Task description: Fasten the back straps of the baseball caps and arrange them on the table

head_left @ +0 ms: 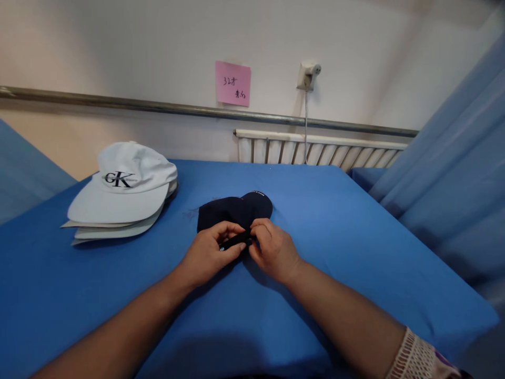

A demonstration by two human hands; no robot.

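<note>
A dark navy or black baseball cap (224, 211) lies on the blue-covered table, its rounded brim (258, 204) pointing away and to the right, with small white lettering at the edge. Along the cap's near side runs a black strap (234, 239) with a small shiny piece at its left end. My left hand (211, 246) is closed on this strap, thumb below and fingers above. Touching the strap's right part, the fingertips of my right hand (276, 250) are pinched together. Those fingers hide the cap's near edge and the exact grip.
To the left stands a stack of caps, a white cap (122, 184) with black letters on top. Behind the blue table (335, 221) are a metal rail (169, 108), a radiator (284, 150) and a plugged-in cable (306, 121). A blue curtain (445, 173) hangs at the right.
</note>
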